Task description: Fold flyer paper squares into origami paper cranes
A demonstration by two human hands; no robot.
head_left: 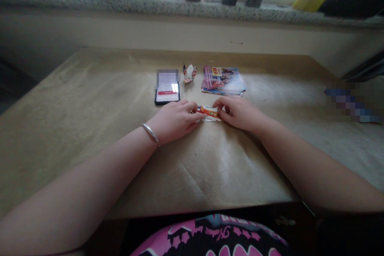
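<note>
Both hands are working at the middle of the table, on the brown paper cover [90,100]. The left hand [175,120], with a metal bangle [150,133] on its wrist, is closing curled fingers on the left end of a small printed slip [210,113]. The right hand [240,113] is pinching the opposite end, thumb tucked under the fingers. The slip is lying flat between them, mostly covered, with only an orange and white strip showing. It is looking like thin glossy paper: very light, limp, likely slippery on its face, and quick to crease or tear if pulled. Holding at the two short ends, as now, seems soundest, since the flat middle offers no purchase. Just beyond the hands, a phone [167,92] is lying screen up, a small folded paper scrap [189,73] is sitting beside it, and a stack of leaflets [222,80] is resting to the right.
</note>
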